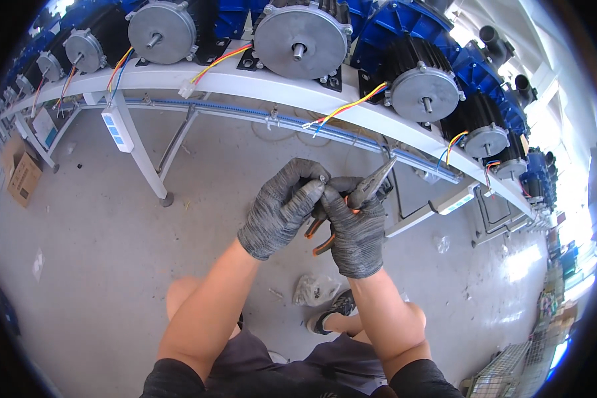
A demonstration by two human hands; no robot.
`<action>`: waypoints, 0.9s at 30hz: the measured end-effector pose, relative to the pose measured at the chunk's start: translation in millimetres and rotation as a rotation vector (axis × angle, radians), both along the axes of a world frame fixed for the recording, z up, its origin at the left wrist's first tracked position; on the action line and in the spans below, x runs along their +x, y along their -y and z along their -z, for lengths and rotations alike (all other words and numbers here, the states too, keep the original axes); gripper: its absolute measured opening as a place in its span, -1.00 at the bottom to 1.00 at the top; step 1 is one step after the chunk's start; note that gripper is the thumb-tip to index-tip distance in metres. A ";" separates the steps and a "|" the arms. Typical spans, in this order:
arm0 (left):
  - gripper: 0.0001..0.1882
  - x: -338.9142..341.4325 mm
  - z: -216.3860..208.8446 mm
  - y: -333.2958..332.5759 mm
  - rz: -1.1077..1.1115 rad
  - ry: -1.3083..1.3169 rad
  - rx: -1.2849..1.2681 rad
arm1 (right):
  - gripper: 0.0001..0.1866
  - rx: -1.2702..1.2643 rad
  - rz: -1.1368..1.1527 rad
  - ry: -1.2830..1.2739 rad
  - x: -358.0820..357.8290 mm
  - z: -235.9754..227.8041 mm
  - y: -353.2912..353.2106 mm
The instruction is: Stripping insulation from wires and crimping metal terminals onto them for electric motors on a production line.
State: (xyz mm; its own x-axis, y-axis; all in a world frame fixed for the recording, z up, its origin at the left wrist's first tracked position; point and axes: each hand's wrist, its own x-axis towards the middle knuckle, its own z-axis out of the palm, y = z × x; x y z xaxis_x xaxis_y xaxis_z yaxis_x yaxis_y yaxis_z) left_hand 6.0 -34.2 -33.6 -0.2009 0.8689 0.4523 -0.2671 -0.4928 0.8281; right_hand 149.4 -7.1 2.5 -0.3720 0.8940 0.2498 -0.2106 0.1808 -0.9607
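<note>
Both my hands wear dark grey knit gloves and meet in front of me, below the line of motors. My left hand is closed in a pinch, and a tiny shiny piece shows at its fingertips; its kind is too small to make out. My right hand is wrapped round long-nose pliers with orange-and-black handles, their jaws pointing up and to the right. Its thumb and forefinger also come up to the left fingertips. Just beyond, a motor's yellow, red and blue wires hang with loose ends.
A white bench frame carries a row of motors and blue housings. Its legs and a lower rail cross beneath. A clear plastic bag lies near my shoe, an opened cardboard box at left, a wire cage at lower right.
</note>
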 end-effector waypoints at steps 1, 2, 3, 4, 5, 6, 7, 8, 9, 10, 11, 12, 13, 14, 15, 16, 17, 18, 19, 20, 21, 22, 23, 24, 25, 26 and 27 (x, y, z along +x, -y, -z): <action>-0.85 -1.1 0.1 -0.8 -0.002 0.001 0.003 | -0.83 0.041 -0.008 0.035 -2.4 -1.9 -0.9; -0.86 -2.3 1.2 -2.2 -0.014 0.051 0.020 | -0.82 0.081 -0.015 0.069 -4.4 -4.0 -1.9; -0.86 -3.5 1.2 -3.1 -0.026 0.101 0.037 | -0.82 0.084 -0.015 0.070 -5.8 -7.4 -2.0; -0.86 -6.3 -1.1 -3.3 -0.025 0.100 0.040 | -0.80 0.140 -0.033 0.153 -7.8 -11.3 -2.4; -0.87 -10.2 -5.7 -2.2 -0.137 -0.015 0.065 | -0.79 0.195 -0.050 0.235 -9.9 -15.0 -3.5; -0.87 -14.3 -10.0 -1.5 -0.249 -0.131 0.090 | -0.79 0.197 -0.049 0.234 -12.1 -19.1 -7.3; -0.87 -17.8 -13.5 -1.2 -0.247 -0.131 0.094 | -0.76 0.197 0.039 0.204 -12.9 -24.8 -13.3; -0.88 -21.2 -16.2 -1.1 -0.248 -0.091 0.072 | -0.73 0.193 0.124 0.174 -13.7 -30.7 -20.2; -0.88 -23.6 -18.2 -2.6 -0.248 -0.052 0.049 | -0.73 0.194 0.126 0.172 -14.2 -40.0 -27.8; -0.87 -25.7 -19.9 -5.7 -0.278 -0.015 0.063 | -0.71 0.091 0.127 0.139 -15.5 -51.5 -36.5; -0.87 -28.3 -22.4 -7.8 -0.274 -0.018 0.063 | -0.68 -0.013 0.132 0.106 -18.0 -59.1 -44.0; -0.86 -31.7 -25.8 -9.4 -0.299 -0.001 0.043 | -0.68 -0.014 0.135 0.103 -22.2 -62.4 -51.7; -0.85 -35.2 -30.8 -10.2 -0.329 0.009 0.027 | -0.69 -0.109 0.095 0.070 -26.6 -66.0 -58.4; -0.84 -37.9 -34.8 -12.1 -0.338 0.010 0.032 | -0.69 -0.204 0.053 0.036 -29.6 -67.7 -63.1; -0.84 -39.3 -38.2 -13.3 -0.340 -0.001 0.033 | -0.69 -0.205 0.050 0.026 -32.8 -67.3 -65.9; -0.85 -39.9 -40.2 -16.3 -0.351 -0.006 0.014 | -0.70 -0.224 0.030 0.028 -36.4 -65.8 -69.3; -0.85 -40.0 -42.0 -18.9 -0.362 -0.012 -0.005 | -0.72 -0.243 0.009 0.030 -38.5 -64.7 -72.0; -0.85 -37.4 -43.8 -21.7 -0.361 -0.017 -0.004 | -0.75 -0.238 0.013 -0.013 -37.6 -63.2 -72.5; -0.83 -34.1 -43.8 -24.2 -0.351 0.030 -0.029 | -0.75 -0.241 0.007 -0.020 -37.1 -59.9 -72.2; -0.82 -32.2 -43.5 -26.0 -0.342 0.077 -0.054 | -0.77 -0.263 -0.041 -0.129 -35.6 -56.2 -71.4; -0.82 -32.5 -43.1 -26.9 -0.350 0.068 -0.057 | -0.80 -0.285 -0.089 -0.239 -33.7 -52.1 -70.9; -0.81 -31.2 -43.5 -28.2 -0.347 0.005 -0.061 | -0.82 -0.305 -0.143 -0.293 -28.1 -48.2 -72.4; -0.80 -29.6 -44.0 -29.2 -0.345 -0.057 -0.067 | -0.82 -0.309 -0.146 -0.299 -22.9 -46.1 -74.2; -0.80 -26.7 -44.9 -29.3 -0.347 -0.064 -0.071 | -0.80 -0.300 -0.167 -0.285 -18.1 -44.6 -75.9; -0.80 -22.5 -46.4 -29.0 -0.347 -0.102 -0.088 | -0.78 -0.291 -0.188 -0.271 -14.5 -42.9 -77.3; -0.81 -18.5 -47.8 -29.0 -0.345 -0.141 -0.106 | -0.76 -0.293 -0.160 -0.289 -15.2 -42.7 -75.2; -0.81 -14.7 -49.5 -29.0 -0.347 -0.148 -0.113 | -0.76 -0.300 -0.162 -0.295 -13.1 -39.3 -76.7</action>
